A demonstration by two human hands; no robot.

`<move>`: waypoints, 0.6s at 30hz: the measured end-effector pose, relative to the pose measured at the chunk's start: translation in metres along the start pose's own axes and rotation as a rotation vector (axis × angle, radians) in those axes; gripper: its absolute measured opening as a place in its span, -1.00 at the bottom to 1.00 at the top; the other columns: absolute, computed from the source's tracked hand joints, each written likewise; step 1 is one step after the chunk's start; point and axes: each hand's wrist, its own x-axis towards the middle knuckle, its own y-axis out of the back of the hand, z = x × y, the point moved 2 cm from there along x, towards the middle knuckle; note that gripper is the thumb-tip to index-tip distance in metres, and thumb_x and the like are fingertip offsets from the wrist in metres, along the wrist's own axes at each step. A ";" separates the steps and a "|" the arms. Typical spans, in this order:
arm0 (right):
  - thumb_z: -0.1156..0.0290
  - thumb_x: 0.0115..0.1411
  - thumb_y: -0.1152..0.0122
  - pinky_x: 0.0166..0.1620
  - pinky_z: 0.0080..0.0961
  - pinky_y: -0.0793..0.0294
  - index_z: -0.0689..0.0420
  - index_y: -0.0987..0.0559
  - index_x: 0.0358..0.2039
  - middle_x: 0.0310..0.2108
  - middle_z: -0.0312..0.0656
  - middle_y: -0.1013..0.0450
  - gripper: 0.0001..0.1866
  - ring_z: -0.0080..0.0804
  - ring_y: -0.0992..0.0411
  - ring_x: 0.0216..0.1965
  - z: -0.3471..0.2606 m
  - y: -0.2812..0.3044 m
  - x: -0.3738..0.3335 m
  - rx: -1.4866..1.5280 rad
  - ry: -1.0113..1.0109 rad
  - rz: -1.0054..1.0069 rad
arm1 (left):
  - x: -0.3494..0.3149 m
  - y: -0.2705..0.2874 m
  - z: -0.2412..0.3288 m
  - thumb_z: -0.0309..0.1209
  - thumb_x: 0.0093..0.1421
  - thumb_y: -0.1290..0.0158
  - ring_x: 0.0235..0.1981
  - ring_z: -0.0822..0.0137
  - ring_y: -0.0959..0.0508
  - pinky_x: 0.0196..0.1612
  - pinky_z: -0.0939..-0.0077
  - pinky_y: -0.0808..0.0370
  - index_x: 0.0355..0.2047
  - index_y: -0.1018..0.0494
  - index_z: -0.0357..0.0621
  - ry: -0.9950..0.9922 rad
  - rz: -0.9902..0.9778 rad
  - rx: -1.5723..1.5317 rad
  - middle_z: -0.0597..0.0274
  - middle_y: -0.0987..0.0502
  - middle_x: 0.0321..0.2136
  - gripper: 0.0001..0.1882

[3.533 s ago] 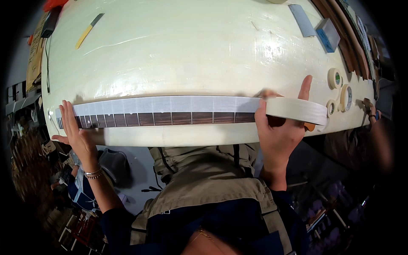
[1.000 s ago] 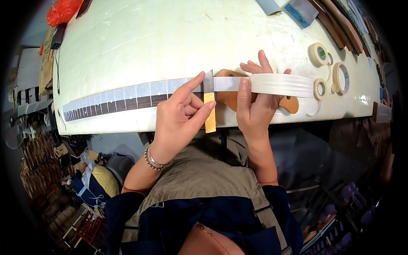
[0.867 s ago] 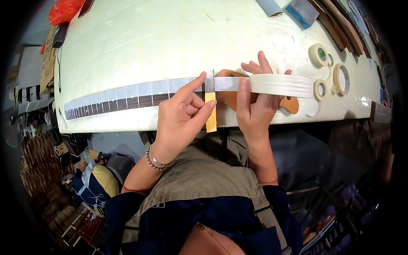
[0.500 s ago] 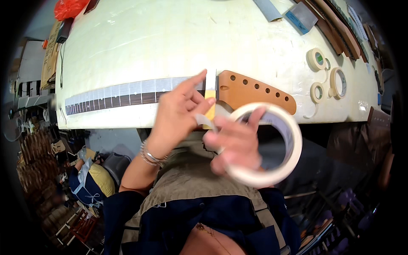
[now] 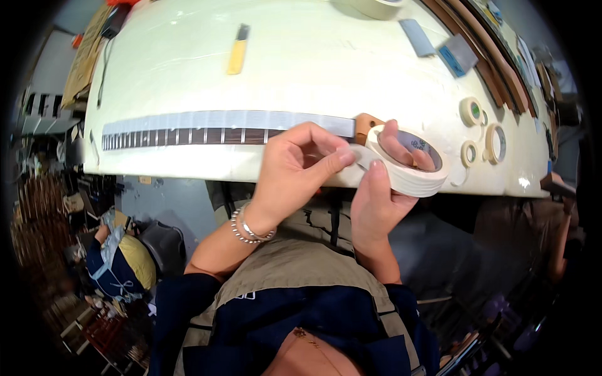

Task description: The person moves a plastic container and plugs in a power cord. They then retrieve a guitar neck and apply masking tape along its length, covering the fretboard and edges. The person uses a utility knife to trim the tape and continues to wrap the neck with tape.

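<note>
A guitar neck [image 5: 207, 135] lies along the near side of the table, with a pale grey strip covering the far half of its dark fretboard. Its brown headstock [image 5: 367, 125] is mostly hidden behind a roll of masking tape [image 5: 419, 183]. My right hand [image 5: 379, 203] grips this roll, fingers through the core and thumb on the outer face. Beside it, my left hand [image 5: 301, 166] pinches the loose end of the tape between thumb and fingertips, above the neck. A yellow-handled flat blade [image 5: 236, 53] rests farther back on the table.
Several smaller tape rolls [image 5: 495, 143] lie at the right. A grey pad [image 5: 416, 37] and a blue-grey block [image 5: 458, 55] sit beside long brown wooden pieces [image 5: 467, 47]. Another wide roll [image 5: 379, 7] is at the far edge of view. A person [image 5: 122, 263] is at lower left.
The yellow-handled blade has gone from beside my left hand to farther back on the table. The tape roll is lower, nearer the table, and the left hand now pinches its end. The view has shifted.
</note>
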 end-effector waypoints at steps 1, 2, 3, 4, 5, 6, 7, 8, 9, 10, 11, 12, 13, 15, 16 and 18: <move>0.76 -0.02 0.03 0.23 -0.14 0.01 0.06 -0.18 0.00 -0.14 -0.03 -0.44 -0.44 -0.11 -0.18 0.17 -0.003 -0.007 -0.003 0.217 -0.148 0.039 | -0.002 0.006 -0.004 -0.51 0.02 -0.19 -0.44 0.56 -0.49 -0.38 0.72 -0.43 -0.40 -0.48 -0.27 0.019 0.009 -0.054 0.26 -0.53 -0.48 -0.86; 0.73 -0.04 0.05 0.24 -0.13 0.02 0.01 -0.22 0.02 -0.08 -0.01 -0.40 -0.43 -0.10 -0.11 0.21 -0.010 -0.010 -0.004 0.382 -0.322 0.047 | -0.006 0.009 -0.004 -0.54 0.06 -0.15 -0.50 0.60 -0.46 -0.41 0.75 -0.40 -0.45 -0.47 -0.26 0.002 0.017 -0.066 0.30 -0.53 -0.52 -0.92; 0.67 -0.04 0.03 0.24 -0.14 0.03 -0.05 -0.25 0.05 0.05 -0.05 -0.32 -0.41 -0.10 0.00 0.26 -0.009 -0.003 -0.007 0.585 -0.437 0.092 | -0.012 0.021 0.002 -0.54 0.05 -0.16 -0.50 0.60 -0.46 -0.42 0.75 -0.40 -0.46 -0.48 -0.25 0.011 -0.008 -0.007 0.30 -0.53 -0.52 -0.93; 0.63 -0.02 0.01 0.27 -0.15 0.07 -0.07 -0.24 0.11 0.19 -0.14 -0.16 -0.38 -0.07 0.09 0.29 -0.010 0.012 -0.006 0.797 -0.526 0.042 | -0.018 0.036 0.010 -0.54 0.04 -0.16 -0.50 0.60 -0.47 -0.42 0.75 -0.40 -0.47 -0.49 -0.25 0.022 -0.023 0.060 0.31 -0.53 -0.52 -0.93; 0.61 0.03 0.04 0.30 -0.18 0.14 -0.09 -0.19 0.18 0.22 -0.24 -0.11 -0.34 -0.02 0.12 0.29 -0.017 0.029 -0.004 0.937 -0.583 0.130 | -0.025 0.055 0.021 -0.56 0.02 -0.17 -0.49 0.59 -0.47 -0.43 0.74 -0.41 -0.50 -0.50 -0.23 -0.082 0.083 0.156 0.31 -0.53 -0.52 -0.95; 0.65 0.05 0.08 0.31 -0.26 0.17 -0.03 -0.14 0.22 0.24 -0.22 -0.07 -0.32 0.01 0.13 0.28 -0.020 0.056 0.004 1.037 -0.508 0.056 | -0.031 0.082 0.029 -0.57 0.01 -0.17 -0.49 0.58 -0.49 -0.41 0.72 -0.43 -0.50 -0.50 -0.22 -0.099 0.176 0.189 0.30 -0.54 -0.52 -0.95; 0.66 0.08 0.10 0.30 -0.28 0.14 0.05 -0.13 0.21 0.21 -0.18 -0.12 -0.36 -0.03 0.08 0.27 -0.023 0.075 0.014 0.938 -0.406 0.127 | -0.037 0.115 0.035 -0.58 0.01 -0.16 -0.47 0.55 -0.50 -0.37 0.69 -0.45 -0.49 -0.51 -0.24 -0.144 0.258 0.223 0.28 -0.54 -0.52 -0.96; 0.66 0.11 0.12 0.30 -0.30 0.12 0.14 -0.12 0.20 0.17 -0.13 -0.17 -0.40 -0.08 0.04 0.26 -0.026 0.092 0.026 0.834 -0.325 0.201 | -0.047 0.152 0.046 -0.59 0.01 -0.15 -0.46 0.52 -0.51 -0.33 0.67 -0.46 -0.48 -0.51 -0.26 -0.191 0.372 0.253 0.25 -0.55 -0.51 -0.96; 0.67 0.14 0.14 0.29 -0.32 0.10 0.23 -0.10 0.19 0.14 -0.09 -0.22 -0.43 -0.13 0.00 0.24 -0.034 0.105 0.036 0.711 -0.237 0.284 | -0.052 0.192 0.061 -0.65 0.04 -0.08 -0.46 0.47 -0.51 -0.31 0.66 -0.45 -0.50 -0.47 -0.29 -0.218 0.451 0.343 0.20 -0.54 -0.50 -0.97; 0.63 0.19 0.16 0.29 -0.31 0.09 0.26 -0.12 0.18 0.08 -0.14 -0.32 -0.50 -0.20 -0.13 0.19 -0.032 0.119 0.044 0.146 -0.065 0.508 | -0.064 0.229 0.073 -0.64 0.05 -0.08 -0.46 0.47 -0.51 -0.30 0.65 -0.46 -0.47 -0.47 -0.30 -0.272 0.564 0.362 0.19 -0.54 -0.49 -0.97; 0.59 0.20 0.12 0.27 -0.33 0.03 0.32 -0.15 0.14 0.07 -0.07 -0.31 -0.53 -0.21 -0.19 0.16 -0.028 0.125 0.048 -0.210 0.047 0.362 | -0.073 0.266 0.080 -0.60 0.05 -0.10 -0.45 0.48 -0.51 -0.27 0.65 -0.46 -0.44 -0.47 -0.32 -0.280 0.663 0.458 0.17 -0.55 -0.49 -0.95; 0.55 0.20 0.09 0.24 -0.35 -0.04 0.39 -0.18 0.10 0.06 -0.01 -0.31 -0.55 -0.22 -0.25 0.12 -0.024 0.125 0.048 -0.566 0.179 0.212 | -0.078 0.292 0.091 -0.58 0.04 -0.12 -0.38 0.50 -0.48 -0.23 0.67 -0.43 -0.46 -0.48 -0.29 -0.199 0.715 0.607 0.24 -0.51 -0.45 -0.96; 0.49 0.18 0.04 0.21 -0.34 -0.10 0.49 -0.21 0.04 0.07 0.08 -0.29 -0.54 -0.20 -0.29 0.09 -0.027 0.110 0.050 -0.950 0.251 0.025 | -0.079 0.305 0.100 -0.57 0.02 -0.14 -0.34 0.52 -0.42 -0.21 0.69 -0.39 -0.51 -0.48 -0.26 -0.291 0.612 0.666 0.32 -0.42 -0.42 -0.96; 0.44 0.12 -0.01 0.20 -0.21 -0.09 0.34 -0.44 -0.10 0.03 0.09 -0.32 -0.66 -0.08 -0.26 0.11 -0.026 0.079 0.054 -1.358 0.390 -0.224 | -0.083 0.343 0.111 -0.46 0.00 -0.19 -0.33 0.50 -0.42 -0.30 0.69 -0.41 -0.47 -0.53 -0.25 -0.314 0.731 0.897 0.34 -0.38 -0.44 -0.88; 0.44 0.08 -0.01 0.19 -0.14 -0.11 0.27 -0.55 -0.20 -0.01 0.08 -0.36 -0.71 0.01 -0.21 0.14 -0.020 0.064 0.054 -1.418 0.443 -0.288 | -0.083 0.356 0.116 -0.43 0.01 -0.19 -0.32 0.51 -0.40 -0.29 0.68 -0.39 -0.46 -0.54 -0.24 -0.284 0.759 0.975 0.35 -0.38 -0.44 -0.87; 0.39 0.09 -0.06 0.21 -0.08 -0.07 0.26 -0.53 -0.16 0.05 0.06 -0.31 -0.68 -0.04 -0.29 0.08 -0.007 0.064 0.053 -1.511 0.417 -0.383 | -0.082 0.380 0.121 -0.36 0.01 -0.19 -0.32 0.53 -0.38 -0.27 0.66 -0.35 -0.46 -0.55 -0.23 -0.200 0.634 0.889 0.36 -0.39 -0.43 -0.83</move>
